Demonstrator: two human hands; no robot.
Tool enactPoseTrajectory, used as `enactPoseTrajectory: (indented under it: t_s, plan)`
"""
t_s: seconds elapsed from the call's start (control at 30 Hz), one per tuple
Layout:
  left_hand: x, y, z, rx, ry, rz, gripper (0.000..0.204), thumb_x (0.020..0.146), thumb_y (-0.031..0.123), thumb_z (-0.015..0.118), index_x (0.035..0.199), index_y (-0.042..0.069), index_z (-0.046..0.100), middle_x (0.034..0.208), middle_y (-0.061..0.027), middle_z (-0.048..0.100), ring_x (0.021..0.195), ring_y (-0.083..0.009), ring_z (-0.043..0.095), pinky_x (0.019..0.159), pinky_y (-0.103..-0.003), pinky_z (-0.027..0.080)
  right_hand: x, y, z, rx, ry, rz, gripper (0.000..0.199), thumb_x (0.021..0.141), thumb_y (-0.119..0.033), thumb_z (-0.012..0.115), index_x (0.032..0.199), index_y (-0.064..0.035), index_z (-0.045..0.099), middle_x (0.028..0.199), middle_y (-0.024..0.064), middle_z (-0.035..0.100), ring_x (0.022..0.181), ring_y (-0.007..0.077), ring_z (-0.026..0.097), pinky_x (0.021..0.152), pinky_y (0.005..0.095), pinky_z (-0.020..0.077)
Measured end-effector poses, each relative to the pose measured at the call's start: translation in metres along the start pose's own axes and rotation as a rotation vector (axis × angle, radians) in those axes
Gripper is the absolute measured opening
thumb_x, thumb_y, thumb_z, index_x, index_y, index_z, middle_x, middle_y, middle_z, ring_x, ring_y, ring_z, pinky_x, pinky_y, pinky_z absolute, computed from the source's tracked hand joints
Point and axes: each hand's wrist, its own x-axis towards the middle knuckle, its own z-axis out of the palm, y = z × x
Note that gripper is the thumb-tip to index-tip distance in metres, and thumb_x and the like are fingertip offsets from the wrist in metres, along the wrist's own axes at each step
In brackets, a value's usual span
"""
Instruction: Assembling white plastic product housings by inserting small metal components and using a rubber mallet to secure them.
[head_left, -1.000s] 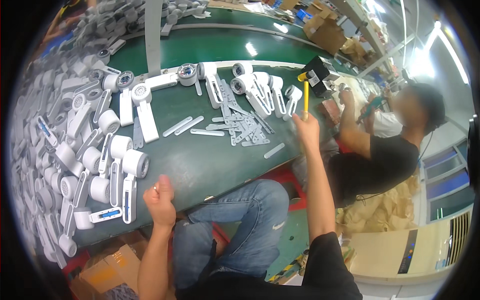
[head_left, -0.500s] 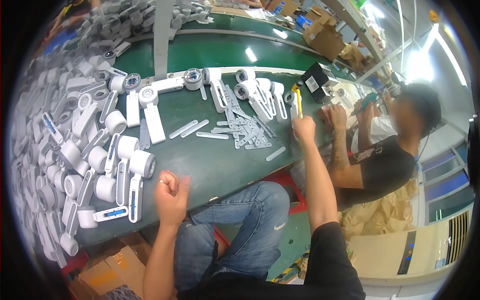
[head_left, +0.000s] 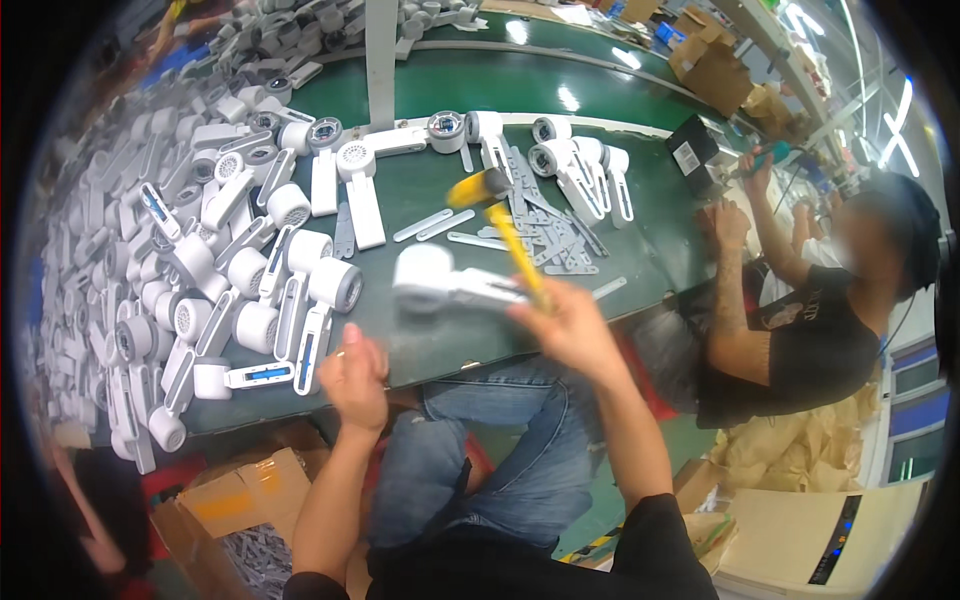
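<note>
Hammer over the fan at the surface edge

Our right hand (head_left: 572,325) grips a yellow hammer (head_left: 505,225) by its handle, raised above a white fan (head_left: 450,285) lying near the green surface (head_left: 560,95) edge, handy for striking. Our left hand (head_left: 355,378) is clenched, seemingly empty, beside the piled fan parts (head_left: 150,260), within reach. Grey strips (head_left: 545,235) lie behind.

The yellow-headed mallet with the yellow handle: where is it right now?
In the head view, the yellow mallet is raised in the right hand above the green table, beside a blurred white handheld fan.
</note>
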Motion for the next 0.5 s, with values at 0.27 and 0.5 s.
enactPoseTrajectory:
  t_s: [0.27, 0.5]
  plan:
    - [0.037, 0.085, -0.033, 0.396, -0.127, 0.023, 0.053, 0.115, 0.026, 0.044, 0.065, 0.008, 0.038, 0.057, 0.0018, 0.038, 0.050, -0.0102, 0.029, 0.049, -0.032, 0.023, 0.009, 0.012, 0.021, 0.088, -0.201, -0.175, 0.041, 0.094, -0.018, 0.079, 0.132, -0.0050, 0.070, 0.116, 0.0088, 0.073, 0.077, 0.0188, 0.066, 0.070, 0.0311, 0.0526]
    - [0.163, 0.033, 0.060, 1.351, -0.737, 0.304, 0.032, 0.092, 0.028, 0.079, 0.108, 0.003, 0.067, 0.102, -0.0152, 0.067, 0.096, -0.0300, 0.067, 0.084, -0.043, 0.053, 0.006, 0.034, -0.014, 0.761, 0.159, 0.072, 0.032, 0.106, -0.022, 0.066, 0.131, -0.0017, 0.067, 0.073, -0.0013, 0.064, 0.043, 0.0019, 0.041, 0.039, 0.0199, 0.0299]
